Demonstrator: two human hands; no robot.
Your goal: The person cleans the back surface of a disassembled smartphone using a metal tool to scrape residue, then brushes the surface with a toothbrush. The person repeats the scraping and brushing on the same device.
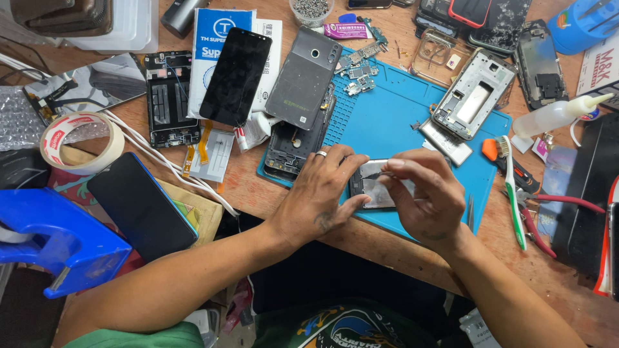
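Both of my forearms come up from the bottom edge and meet over the near edge of the blue work mat (393,122), where the small metal-backed phone part (371,183) lies flat between my hands. My left hand (316,200) rests palm down beside it, ring on one finger, with thumb and fingertips curled against the part's left edge to pin it to the mat. My right hand (429,196) arches over its right side, thumb and forefinger pinched narrow on something thin at the top edge (a film or a foil tab, I judge; too small to tell). To me this looks like the peeling or lifting stage of stripping the part, and the next move would call for a slow, even pull while the left hand holds firm. Just beyond my knuckles sits an opened dark phone body (293,145), with a grey back cover (303,77) leaning over it and a loose black screen (235,76) further left. A silver phone frame (474,93) lies on the mat's far right, a green toothbrush (512,190) just off it, and a roll of tape (80,142) well apart at my left.
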